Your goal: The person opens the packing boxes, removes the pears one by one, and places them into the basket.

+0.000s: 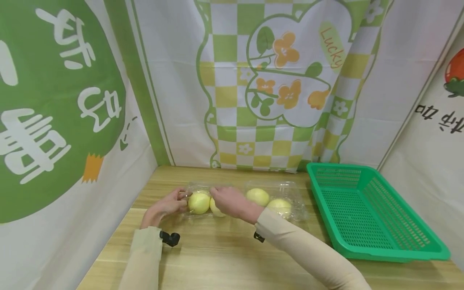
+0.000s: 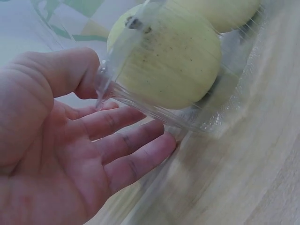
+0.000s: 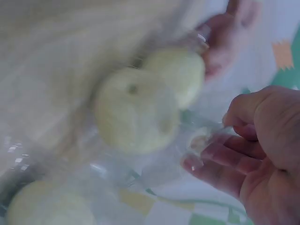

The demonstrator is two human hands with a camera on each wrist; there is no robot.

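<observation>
Round pale yellow fruits (image 1: 257, 196) lie in clear plastic packaging (image 1: 298, 201) on the wooden table. My left hand (image 1: 170, 204) is at the packaging's left end. In the left wrist view its thumb and index finger pinch the plastic rim (image 2: 140, 107) beside a speckled fruit (image 2: 168, 61), while the other fingers spread below. My right hand (image 1: 232, 201) reaches in over the middle, partly covering a second fruit (image 1: 216, 208). The right wrist view shows its thumb and fingers pinching a clear plastic edge, close to two fruits (image 3: 136, 112).
A green perforated plastic basket (image 1: 333, 225) stands at the right of the table (image 1: 217, 257). Printed cloth (image 1: 177, 80) hangs behind the table and along both sides.
</observation>
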